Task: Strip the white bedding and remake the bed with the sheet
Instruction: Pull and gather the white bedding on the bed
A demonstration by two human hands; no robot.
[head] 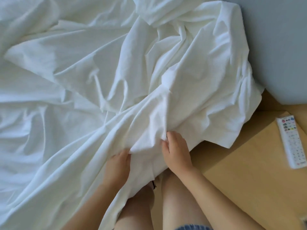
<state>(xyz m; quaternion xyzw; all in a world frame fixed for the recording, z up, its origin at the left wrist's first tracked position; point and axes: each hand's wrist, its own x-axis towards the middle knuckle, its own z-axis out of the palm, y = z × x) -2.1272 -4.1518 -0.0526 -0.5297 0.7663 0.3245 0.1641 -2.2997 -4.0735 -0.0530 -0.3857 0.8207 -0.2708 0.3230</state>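
Your left hand (118,165) and right hand (177,151) each grip the sheet's (99,72) bunched near edge — the rest sprawls rumpled beyond them, mostly leftward.

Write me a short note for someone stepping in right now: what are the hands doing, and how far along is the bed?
Left hand: grips a bunched fold of the white sheet at the near edge of the bed.
Right hand: grips the same bunch, right beside the left.
Sheet: loose and heavily crumpled across the bed, one corner hanging toward the wooden bedside table, where a white remote lies.
Done: the sheet is on the bed and in hand.
Left: pull it flat, smooth the creases, tuck the edges.
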